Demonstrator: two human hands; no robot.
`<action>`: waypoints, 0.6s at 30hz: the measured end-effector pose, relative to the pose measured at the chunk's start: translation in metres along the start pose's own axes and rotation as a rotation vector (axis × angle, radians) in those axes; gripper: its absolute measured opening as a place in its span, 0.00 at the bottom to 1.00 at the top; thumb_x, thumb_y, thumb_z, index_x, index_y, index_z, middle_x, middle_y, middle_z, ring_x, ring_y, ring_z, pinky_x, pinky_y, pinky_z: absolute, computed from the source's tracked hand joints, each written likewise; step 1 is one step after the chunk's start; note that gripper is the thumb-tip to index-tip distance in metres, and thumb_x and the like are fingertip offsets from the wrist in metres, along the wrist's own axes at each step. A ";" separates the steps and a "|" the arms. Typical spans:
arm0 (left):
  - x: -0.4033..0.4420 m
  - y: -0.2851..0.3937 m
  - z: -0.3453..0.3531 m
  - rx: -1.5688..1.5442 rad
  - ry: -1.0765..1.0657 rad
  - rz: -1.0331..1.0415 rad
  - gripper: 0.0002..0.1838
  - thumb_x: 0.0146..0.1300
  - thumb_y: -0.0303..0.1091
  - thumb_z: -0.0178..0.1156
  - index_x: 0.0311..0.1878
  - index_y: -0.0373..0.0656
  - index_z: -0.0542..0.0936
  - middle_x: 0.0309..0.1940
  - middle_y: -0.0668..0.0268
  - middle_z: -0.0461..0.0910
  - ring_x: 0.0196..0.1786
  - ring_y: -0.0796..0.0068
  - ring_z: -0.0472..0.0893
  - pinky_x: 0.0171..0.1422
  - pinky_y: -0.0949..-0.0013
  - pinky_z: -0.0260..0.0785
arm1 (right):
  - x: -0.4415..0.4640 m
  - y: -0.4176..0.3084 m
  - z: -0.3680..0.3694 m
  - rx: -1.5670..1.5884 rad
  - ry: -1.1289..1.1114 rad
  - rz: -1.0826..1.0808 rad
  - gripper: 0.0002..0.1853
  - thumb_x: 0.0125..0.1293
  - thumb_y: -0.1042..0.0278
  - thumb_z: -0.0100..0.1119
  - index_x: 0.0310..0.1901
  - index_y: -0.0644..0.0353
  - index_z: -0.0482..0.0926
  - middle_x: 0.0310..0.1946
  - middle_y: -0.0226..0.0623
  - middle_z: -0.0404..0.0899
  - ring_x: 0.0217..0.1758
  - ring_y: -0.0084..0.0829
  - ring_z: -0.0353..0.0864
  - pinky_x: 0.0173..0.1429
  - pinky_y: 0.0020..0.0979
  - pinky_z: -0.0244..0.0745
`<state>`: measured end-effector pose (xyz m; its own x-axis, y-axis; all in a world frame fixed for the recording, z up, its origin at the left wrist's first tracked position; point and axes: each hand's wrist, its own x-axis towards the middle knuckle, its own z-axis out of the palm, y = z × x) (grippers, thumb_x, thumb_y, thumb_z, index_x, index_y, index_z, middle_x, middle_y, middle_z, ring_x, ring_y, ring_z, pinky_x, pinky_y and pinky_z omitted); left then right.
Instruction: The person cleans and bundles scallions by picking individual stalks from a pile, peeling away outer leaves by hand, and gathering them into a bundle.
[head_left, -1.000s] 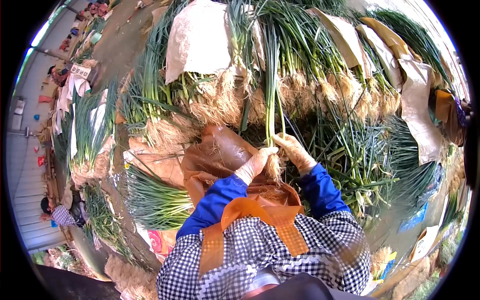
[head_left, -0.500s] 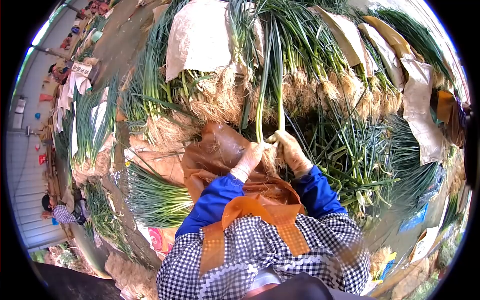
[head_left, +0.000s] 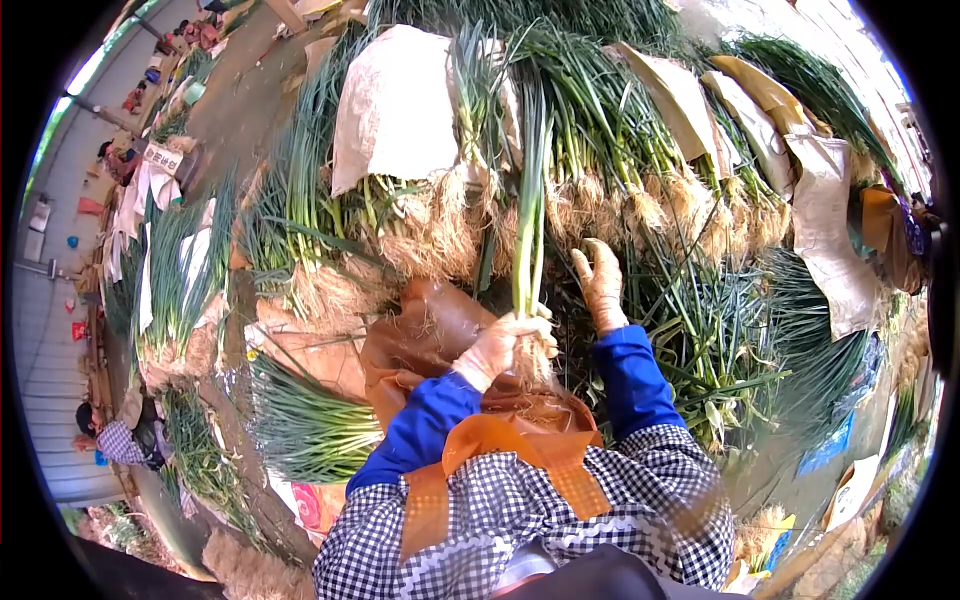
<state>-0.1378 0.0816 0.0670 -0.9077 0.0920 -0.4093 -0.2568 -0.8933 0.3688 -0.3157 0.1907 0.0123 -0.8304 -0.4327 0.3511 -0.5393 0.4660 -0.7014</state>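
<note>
My left hand point(head_left: 505, 343) is wrapped round the lower stems of a small bunch of green onions point(head_left: 529, 240), whose pale roots hang just below the fingers. To the right, my right hand point(head_left: 600, 283) is raised with fingers apart and nothing in it, near the loose green leaves point(head_left: 690, 330). Beyond both hands lies a long row of rooted onions point(head_left: 590, 130), partly under a whitish sack point(head_left: 395, 110). A brown plastic apron point(head_left: 430, 320) covers my lap.
Trimmed onions point(head_left: 310, 420) lie in a pile at the left. Another bundle point(head_left: 185, 270) stands farther left, and a person point(head_left: 120, 440) is at the far left edge. A pale sack strip point(head_left: 832, 230) hangs at the right.
My right hand has let go of the stems and moved up and right, its fingers spreading. The stems, earlier parted between both hands, are together in my left hand.
</note>
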 end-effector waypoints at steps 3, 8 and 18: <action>-0.032 0.049 0.033 0.023 -0.139 0.326 0.09 0.59 0.26 0.55 0.44 0.42 0.72 0.32 0.63 0.76 0.35 0.69 0.79 0.39 0.65 0.75 | -0.002 0.036 0.009 -0.281 -0.766 0.108 0.28 0.59 0.47 0.57 0.53 0.61 0.71 0.50 0.44 0.75 0.51 0.39 0.75 0.57 0.37 0.68; -0.027 0.078 -0.010 0.366 0.156 0.550 0.09 0.63 0.27 0.52 0.47 0.42 0.70 0.31 0.62 0.77 0.34 0.71 0.78 0.41 0.69 0.73 | 0.097 -0.016 -0.009 -0.444 -0.615 0.059 0.13 0.66 0.56 0.47 0.36 0.52 0.79 0.34 0.39 0.82 0.32 0.37 0.82 0.34 0.37 0.78; 0.008 0.028 -0.040 -0.047 0.158 0.366 0.11 0.58 0.24 0.58 0.45 0.42 0.74 0.28 0.64 0.77 0.32 0.69 0.80 0.33 0.71 0.73 | 0.154 -0.021 -0.009 -0.219 -0.686 0.457 0.19 0.55 0.53 0.62 0.37 0.63 0.81 0.31 0.42 0.82 0.31 0.34 0.80 0.40 0.34 0.75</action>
<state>-0.1386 0.0399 0.0407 -0.8731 -0.3014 -0.3832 0.0926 -0.8743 0.4765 -0.4338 0.1217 0.0867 -0.7428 -0.5045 -0.4402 -0.2450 0.8167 -0.5225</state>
